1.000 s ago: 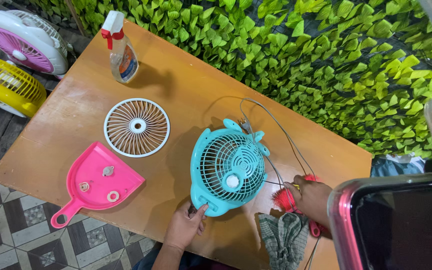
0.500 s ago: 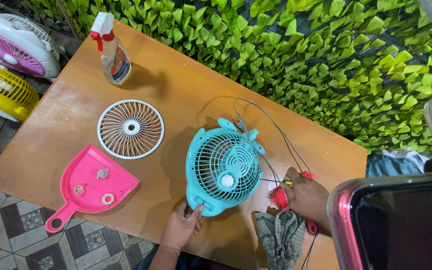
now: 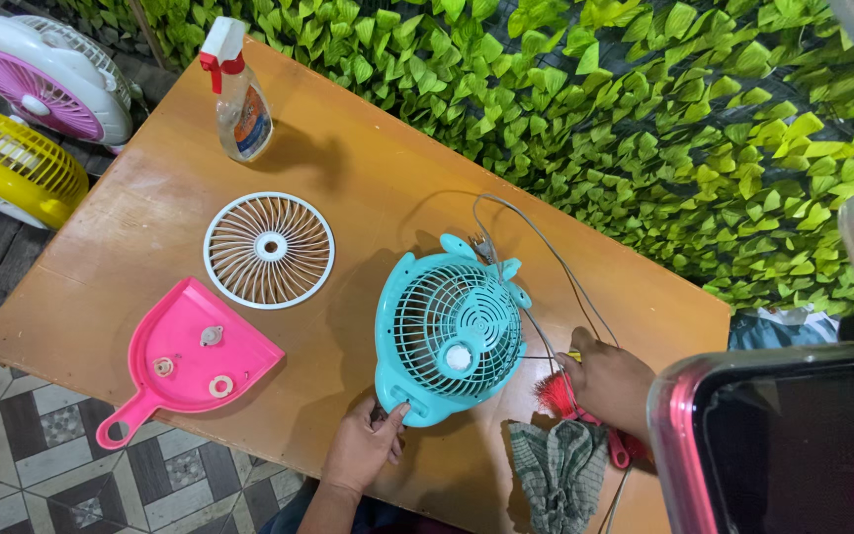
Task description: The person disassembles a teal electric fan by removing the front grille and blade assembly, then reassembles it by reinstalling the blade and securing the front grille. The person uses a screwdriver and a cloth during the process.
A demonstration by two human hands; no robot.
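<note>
Teal fan [image 3: 452, 341] mid-surface [image 3: 150, 227], tilted on edge, braced at lower rim by left hand [image 3: 363, 447], fingers curled on it. Right hand [image 3: 610, 381] closed round red brush [image 3: 557, 396] nr cord [image 3: 546, 257]. Grille [image 3: 269, 249], pink dustpan [image 3: 190, 361] w/ small parts set apart left.

Three fans: teal [image 3: 452, 336], pink [image 3: 46, 74], yellow [image 3: 12, 163]. One loose grille [image 3: 269, 249], dustpan [image 3: 190, 361], spray bottle [image 3: 239, 94]; apparently three small parts [image 3: 212, 336] in dustpan.
</note>
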